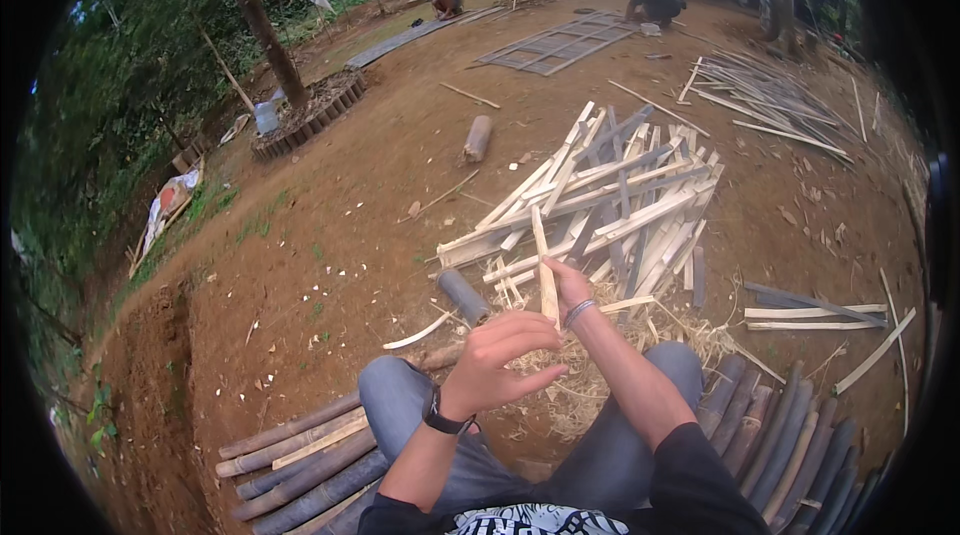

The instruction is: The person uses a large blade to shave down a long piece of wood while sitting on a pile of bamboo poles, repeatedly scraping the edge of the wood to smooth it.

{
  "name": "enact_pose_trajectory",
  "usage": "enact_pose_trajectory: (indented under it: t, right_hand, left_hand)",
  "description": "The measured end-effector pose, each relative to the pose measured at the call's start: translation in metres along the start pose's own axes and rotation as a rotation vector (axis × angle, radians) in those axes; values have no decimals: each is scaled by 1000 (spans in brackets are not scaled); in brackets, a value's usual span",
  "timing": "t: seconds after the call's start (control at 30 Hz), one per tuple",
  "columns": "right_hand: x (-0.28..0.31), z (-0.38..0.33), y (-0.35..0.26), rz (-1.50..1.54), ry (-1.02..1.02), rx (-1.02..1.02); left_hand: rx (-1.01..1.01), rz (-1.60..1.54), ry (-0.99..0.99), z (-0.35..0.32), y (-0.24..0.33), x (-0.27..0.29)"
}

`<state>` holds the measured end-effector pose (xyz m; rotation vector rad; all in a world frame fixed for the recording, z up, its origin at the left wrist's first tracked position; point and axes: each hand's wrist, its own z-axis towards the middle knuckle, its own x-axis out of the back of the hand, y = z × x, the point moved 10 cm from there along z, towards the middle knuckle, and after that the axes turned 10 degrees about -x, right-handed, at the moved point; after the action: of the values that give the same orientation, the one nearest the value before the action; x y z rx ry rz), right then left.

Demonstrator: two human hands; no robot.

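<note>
A pale split bamboo strip (543, 257) stands upright before me, tilted slightly. My right hand (565, 287) is closed around it, thumb side up. My left hand (505, 357) is close to the strip's lower end with its fingers stretched out and thumb apart; whether the fingertips touch the strip I cannot tell. Just beyond my hands lies a criss-crossed pile of split bamboo strips (640, 197), some pale, some dark-skinned. A short dark bamboo piece (463, 295) rests left of the hands. Thin shavings (575, 390) cover the ground between my knees.
Bamboo poles lie on my left (310, 480) and right (790, 445). A cut bamboo log (478, 138) sits further out. More strips (770, 100) are heaped at far right. A bamboo lattice (560, 42) lies near a crouching person (655, 3); another person (440, 0) bends at far left.
</note>
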<state>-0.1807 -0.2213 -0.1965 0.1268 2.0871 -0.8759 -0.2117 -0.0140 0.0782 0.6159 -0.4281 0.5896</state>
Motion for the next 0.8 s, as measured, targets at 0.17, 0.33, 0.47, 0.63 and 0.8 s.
enact_pose_trajectory:
  t: [0.17,0.33,0.47,0.63,0.8]
  right_hand:
    - [-10,-7,6,-9,15,-23]
    - [15,-3,11,-35,35,-30]
    - [3,-38,11,-304,120,-12]
    - [24,-36,15,-368,152,-32]
    - [31,-23,27,-341,209,6]
  left_hand:
    - [404,-656,574,-53,-70,19]
    - [1176,-1208,396,-103,-133,-85]
    - [1286,-1363,457,-126,-146,-128]
    - [1333,-1478,523,-138,-136,-154]
    - [1307,-1102,313,-153,-132,-140]
